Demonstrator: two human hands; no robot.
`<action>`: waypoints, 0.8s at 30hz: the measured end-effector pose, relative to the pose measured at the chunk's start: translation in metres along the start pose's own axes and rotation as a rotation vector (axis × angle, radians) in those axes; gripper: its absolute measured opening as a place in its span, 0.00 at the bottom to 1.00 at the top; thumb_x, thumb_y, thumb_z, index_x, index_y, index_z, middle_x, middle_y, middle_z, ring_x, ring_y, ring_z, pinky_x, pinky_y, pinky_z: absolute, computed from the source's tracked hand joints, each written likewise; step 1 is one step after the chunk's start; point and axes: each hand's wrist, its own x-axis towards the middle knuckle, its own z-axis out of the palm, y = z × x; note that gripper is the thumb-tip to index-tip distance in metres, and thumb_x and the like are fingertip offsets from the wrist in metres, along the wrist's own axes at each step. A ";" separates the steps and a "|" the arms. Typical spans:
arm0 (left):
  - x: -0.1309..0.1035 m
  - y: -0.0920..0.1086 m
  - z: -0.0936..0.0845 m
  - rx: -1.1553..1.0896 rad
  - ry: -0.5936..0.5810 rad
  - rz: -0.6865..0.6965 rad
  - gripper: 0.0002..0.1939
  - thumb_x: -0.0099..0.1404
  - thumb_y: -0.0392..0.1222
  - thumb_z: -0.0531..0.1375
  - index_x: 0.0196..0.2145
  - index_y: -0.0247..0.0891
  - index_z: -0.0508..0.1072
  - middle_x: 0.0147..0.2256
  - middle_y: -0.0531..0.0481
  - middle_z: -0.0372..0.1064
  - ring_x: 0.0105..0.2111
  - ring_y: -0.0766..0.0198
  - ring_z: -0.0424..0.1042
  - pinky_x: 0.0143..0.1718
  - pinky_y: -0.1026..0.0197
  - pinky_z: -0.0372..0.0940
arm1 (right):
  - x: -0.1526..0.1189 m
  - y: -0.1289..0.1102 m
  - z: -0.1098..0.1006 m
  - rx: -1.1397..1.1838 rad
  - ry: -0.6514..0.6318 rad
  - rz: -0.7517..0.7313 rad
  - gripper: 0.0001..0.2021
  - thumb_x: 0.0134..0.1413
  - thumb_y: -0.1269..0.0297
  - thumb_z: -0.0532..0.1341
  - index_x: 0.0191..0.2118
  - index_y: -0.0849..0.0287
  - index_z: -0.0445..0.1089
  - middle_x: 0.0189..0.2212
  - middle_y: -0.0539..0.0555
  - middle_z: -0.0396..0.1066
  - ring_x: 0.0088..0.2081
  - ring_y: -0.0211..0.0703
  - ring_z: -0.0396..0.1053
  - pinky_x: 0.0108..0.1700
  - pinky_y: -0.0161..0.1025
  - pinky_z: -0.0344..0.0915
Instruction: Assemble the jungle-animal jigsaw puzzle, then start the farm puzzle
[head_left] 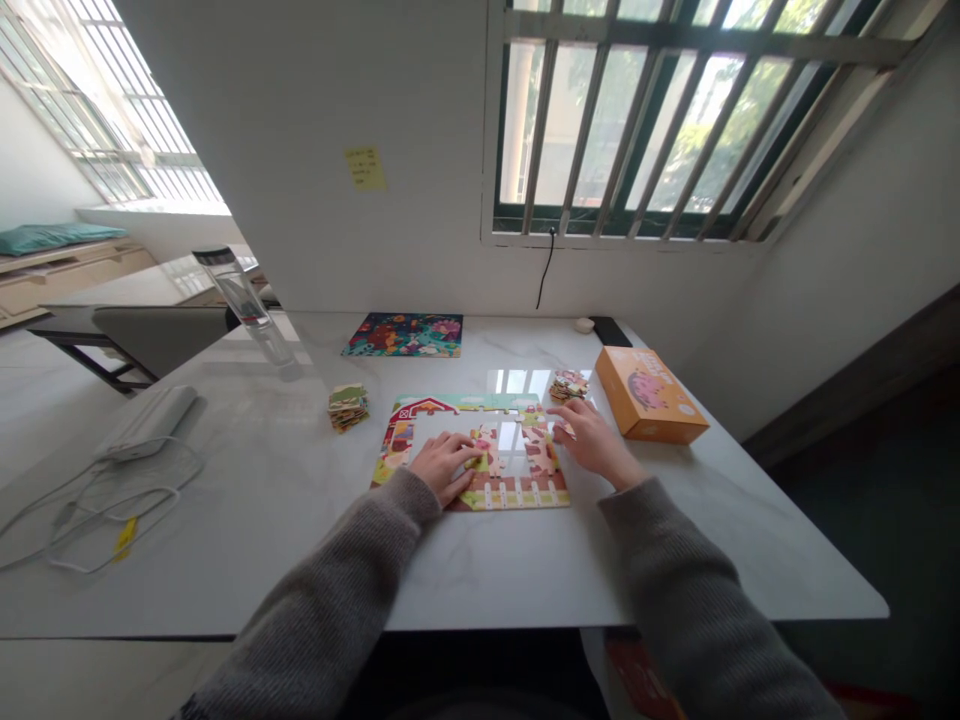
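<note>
A partly filled farm jigsaw puzzle [517,497] lies flat on the white table, its border joined and bare tabletop showing in the middle. My left hand [444,466] rests on its lower middle, fingers spread over pieces. At the right edge is my right hand [590,437], its fingers bent around a small pinkish piece [564,428]. Just behind that hand sits a pile of pieces [569,385]. Another stack of pieces [348,407] stands to the left of the puzzle.
An orange box [651,395] stands at the right. Behind are a dark colourful picture board [405,335], a black phone-like object [610,331] and a small white item [583,325]. A clear bottle [244,300], white device [150,420] and cables [112,515] are on the left.
</note>
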 end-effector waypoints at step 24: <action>0.002 0.006 -0.008 -0.022 0.060 -0.013 0.12 0.66 0.35 0.56 0.46 0.40 0.74 0.44 0.45 0.72 0.45 0.53 0.68 0.47 0.50 0.62 | -0.007 -0.009 -0.011 -0.025 -0.195 0.100 0.19 0.58 0.58 0.63 0.54 0.59 0.72 0.42 0.59 0.71 0.45 0.50 0.69 0.48 0.41 0.64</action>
